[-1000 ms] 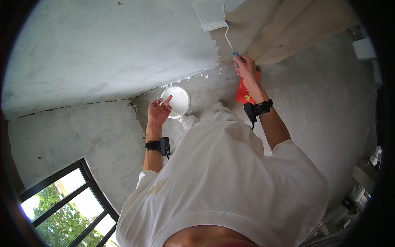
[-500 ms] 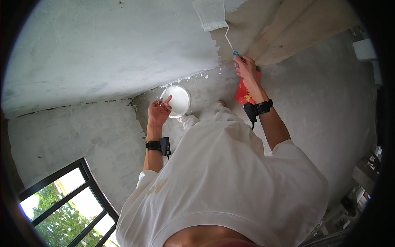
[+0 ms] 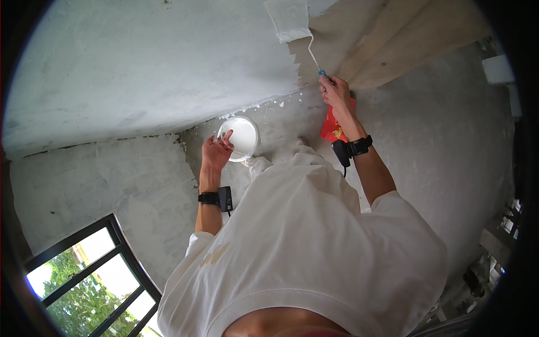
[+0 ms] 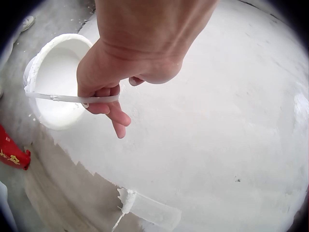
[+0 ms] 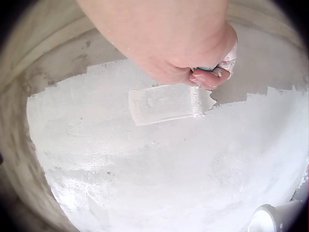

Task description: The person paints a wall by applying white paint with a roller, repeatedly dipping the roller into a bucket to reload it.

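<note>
My right hand (image 3: 336,94) grips the blue handle of a paint roller (image 3: 295,36). The roller's white sleeve lies against the wall, and a fresh white strip (image 5: 166,102) runs from it in the right wrist view. My left hand (image 3: 217,153) is at the side of a round white bucket (image 3: 246,135) of white paint. In the left wrist view, its fingers curl round the white bucket handle (image 4: 63,98), which runs across from the rim; the index and middle fingers point past it.
White coating covers much of the wall (image 3: 168,62), ending in a jagged edge beside bare brownish wall (image 3: 382,45). A red bag (image 3: 330,130) with yellow print lies on the grey floor (image 3: 426,123), partly behind my right forearm. Paint spots dot the floor by the wall. A window (image 3: 92,281) is at lower left.
</note>
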Tool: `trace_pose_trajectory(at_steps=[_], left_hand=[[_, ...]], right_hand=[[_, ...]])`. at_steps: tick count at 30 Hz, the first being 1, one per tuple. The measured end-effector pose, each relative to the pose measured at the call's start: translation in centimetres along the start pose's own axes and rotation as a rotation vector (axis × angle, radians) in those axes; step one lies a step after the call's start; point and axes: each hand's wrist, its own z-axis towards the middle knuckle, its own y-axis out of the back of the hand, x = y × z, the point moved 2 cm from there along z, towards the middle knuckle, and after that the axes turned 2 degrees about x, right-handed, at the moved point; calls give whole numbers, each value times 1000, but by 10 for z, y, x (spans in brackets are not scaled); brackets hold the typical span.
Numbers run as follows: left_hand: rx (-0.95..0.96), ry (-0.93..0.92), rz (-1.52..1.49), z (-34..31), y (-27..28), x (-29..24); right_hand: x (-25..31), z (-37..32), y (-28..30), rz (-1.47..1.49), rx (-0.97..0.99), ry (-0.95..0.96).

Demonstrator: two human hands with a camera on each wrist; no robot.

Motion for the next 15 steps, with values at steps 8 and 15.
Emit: trace_pose_trajectory(at_steps=[8, 15], left_hand=[[115, -85, 137, -6, -4, 0], [237, -53, 71, -11, -6, 0]], right_hand=[[0, 1, -1, -9, 1, 20], [1, 0, 0, -16, 2, 12]])
